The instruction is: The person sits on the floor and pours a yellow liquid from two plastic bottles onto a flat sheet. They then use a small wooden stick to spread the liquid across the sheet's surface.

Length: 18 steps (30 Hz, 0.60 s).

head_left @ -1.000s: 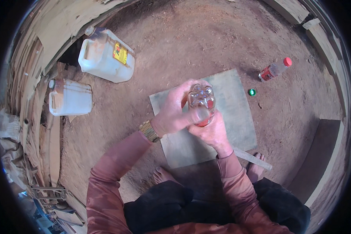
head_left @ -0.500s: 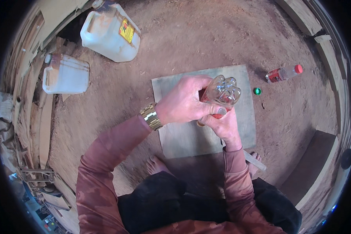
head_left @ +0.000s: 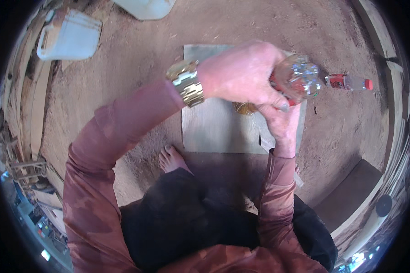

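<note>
My left hand (head_left: 241, 73), with a gold watch (head_left: 189, 83) at its wrist, is wrapped round a clear plastic bottle (head_left: 300, 75) with a red label. The bottle is tipped so that its lobed base faces up; its neck is hidden under my hands. Directly below it, my right hand (head_left: 280, 120) is closed, its fingers mostly covered by the left hand and the bottle. Beside the right fingers shows part of a rounded amber see-through thing (head_left: 246, 108); its kind cannot be made out. Both hands are above a pale, flat board (head_left: 214, 134) on the ground.
Another clear bottle (head_left: 350, 82) with a red cap lies on the dirt floor at the right. White jugs (head_left: 73, 36) stand at the far left. A dark plank (head_left: 351, 193) lies at the right, near my legs. My bare left foot (head_left: 172, 159) is by the board's near-left corner.
My hands and the tilted bottle have moved away from me and rightward over the board. The view has shifted too; the green cap seen on the ground earlier is now hidden.
</note>
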### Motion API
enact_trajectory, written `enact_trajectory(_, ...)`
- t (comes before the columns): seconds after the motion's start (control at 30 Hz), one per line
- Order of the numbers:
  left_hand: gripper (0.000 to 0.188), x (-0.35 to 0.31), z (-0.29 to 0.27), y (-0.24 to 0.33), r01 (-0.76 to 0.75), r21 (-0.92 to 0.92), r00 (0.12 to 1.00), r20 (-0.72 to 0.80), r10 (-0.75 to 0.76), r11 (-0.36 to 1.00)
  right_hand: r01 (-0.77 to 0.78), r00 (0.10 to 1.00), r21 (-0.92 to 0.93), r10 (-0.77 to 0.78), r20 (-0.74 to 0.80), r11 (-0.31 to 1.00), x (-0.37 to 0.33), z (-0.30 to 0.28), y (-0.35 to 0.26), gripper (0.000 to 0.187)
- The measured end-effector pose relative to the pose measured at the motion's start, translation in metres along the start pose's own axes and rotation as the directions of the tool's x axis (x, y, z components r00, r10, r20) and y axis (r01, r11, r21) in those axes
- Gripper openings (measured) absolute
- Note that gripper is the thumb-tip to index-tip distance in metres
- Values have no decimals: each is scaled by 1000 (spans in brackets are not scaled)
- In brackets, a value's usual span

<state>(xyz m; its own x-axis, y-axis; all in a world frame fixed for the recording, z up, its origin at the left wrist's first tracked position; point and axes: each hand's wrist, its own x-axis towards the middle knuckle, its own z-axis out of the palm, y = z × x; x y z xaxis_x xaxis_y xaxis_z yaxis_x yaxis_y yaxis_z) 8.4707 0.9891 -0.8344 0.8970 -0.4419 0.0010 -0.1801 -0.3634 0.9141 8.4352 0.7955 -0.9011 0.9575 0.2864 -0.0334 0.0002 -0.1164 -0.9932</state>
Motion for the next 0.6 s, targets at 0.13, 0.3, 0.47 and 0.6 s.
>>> enact_trajectory(0.13, 43, 1, -5, 6, 45, 170, 998, 45, -53, 984, 28, 999, 4, -28, -24, 1000, 0, -1, 3, 62)
enact_trajectory(0.3, 42, 2, -9, 10, -33, 183, 999, 48, 24, 983, 56, 997, 16, -56, 46, 998, 0, -6, 6, 60)
enact_trajectory(0.47, 36, 3, -7, 5, -113, 224, 993, 13, 113, 968, 120, 992, 67, -121, 15, 990, 0, -9, 12, 63)
enact_trajectory(0.6, 25, 6, -4, -1, -271, 155, 953, -94, 287, 950, 123, 992, 148, -125, 0, 981, 0, -8, 16, 62)
